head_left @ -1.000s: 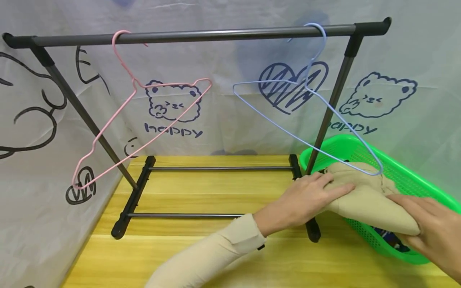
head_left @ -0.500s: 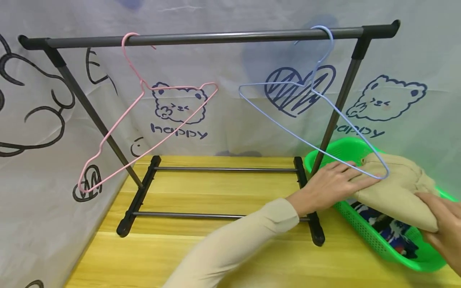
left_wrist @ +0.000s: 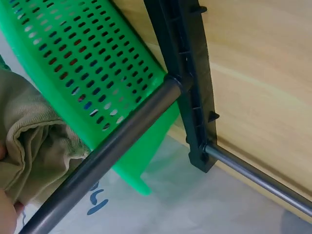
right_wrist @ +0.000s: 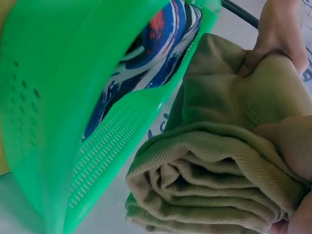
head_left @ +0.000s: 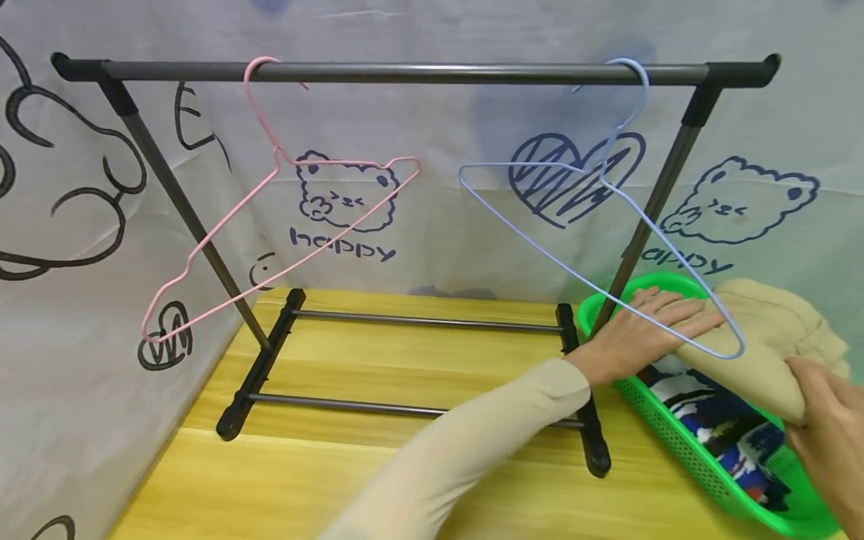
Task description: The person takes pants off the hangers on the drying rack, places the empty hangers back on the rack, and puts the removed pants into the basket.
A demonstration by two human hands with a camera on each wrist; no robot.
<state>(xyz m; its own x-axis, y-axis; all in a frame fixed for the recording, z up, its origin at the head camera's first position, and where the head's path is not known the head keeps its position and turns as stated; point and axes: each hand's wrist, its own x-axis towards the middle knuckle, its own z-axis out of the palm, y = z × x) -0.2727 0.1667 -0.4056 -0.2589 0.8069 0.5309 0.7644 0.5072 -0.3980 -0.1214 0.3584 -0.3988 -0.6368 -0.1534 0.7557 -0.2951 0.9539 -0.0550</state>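
Observation:
Over the green basket (head_left: 682, 439), both hands hold a thick, folded khaki garment (head_left: 749, 352). My left hand (head_left: 637, 337) grips its left end, behind the lower bar of the blue clothes hanger (head_left: 533, 244) in the head view. At the near right end, my right hand (head_left: 826, 420) grips the fold with the thumb on top. Stacked twill layers of the garment show in the right wrist view, with my left hand (right_wrist: 282, 36) at its far end. A garment patterned in blue, white and red (head_left: 715, 420) lies in the basket underneath.
A dark metal garment rack (head_left: 432, 73) stands on the wooden table (head_left: 270, 480), its right post (left_wrist: 107, 151) close beside the basket. On its left side hangs a pink clothes hanger (head_left: 223, 225). Behind is a white cloth (head_left: 439, 225) with drawings.
Both hands have lifted the khaki garment and shifted it rightward from the basket's contents. More of the patterned garment beneath is uncovered. The head view has also shifted slightly.

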